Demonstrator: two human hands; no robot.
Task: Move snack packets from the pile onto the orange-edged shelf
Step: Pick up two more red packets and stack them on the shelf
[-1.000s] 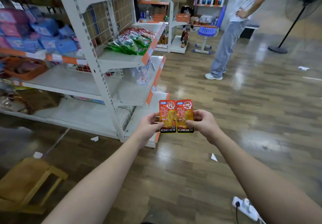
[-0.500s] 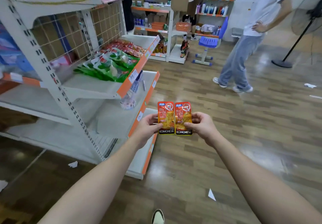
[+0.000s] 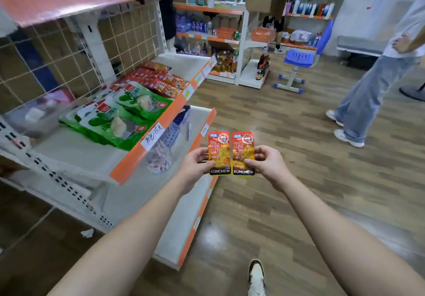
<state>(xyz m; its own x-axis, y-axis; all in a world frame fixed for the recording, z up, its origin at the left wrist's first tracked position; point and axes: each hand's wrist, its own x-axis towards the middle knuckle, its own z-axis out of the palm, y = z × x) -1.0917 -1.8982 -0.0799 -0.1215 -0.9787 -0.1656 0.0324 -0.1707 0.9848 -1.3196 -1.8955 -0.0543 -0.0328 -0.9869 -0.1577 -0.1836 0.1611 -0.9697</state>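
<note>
**Two snack packets brought up to the shelf**

Two orange snack packets are held upright side by side, edges almost touching, in front of the body and above the floor (image 3: 287, 203). The left packet (image 3: 219, 151) is pinched at its lower outer edge by the left hand (image 3: 195, 163), thumb in front. The right packet (image 3: 243, 150) is pinched the same way by the right hand (image 3: 265, 163). Neither packet is on the orange-edged shelf (image 3: 76, 151) yet; it lies just to the left, slightly higher than the hands.

The step in hand is judged to be the carry to the shelf. It would be done well if the packets were swung left over the orange lip and laid flat on the bare white surface in front of the green packets (image 3: 119, 116). Alternatively, they could be laid by the red packets (image 3: 158, 79) further along. Thin foil may slip or curl, so the pinch should be kept until each packet rests on the shelf.

Compared with half a second ago, the shelf is seen closer and larger. The grip and the side-by-side arrangement are unchanged. The bystander (image 3: 372, 84) now appears nearer the right edge of the view.
</note>
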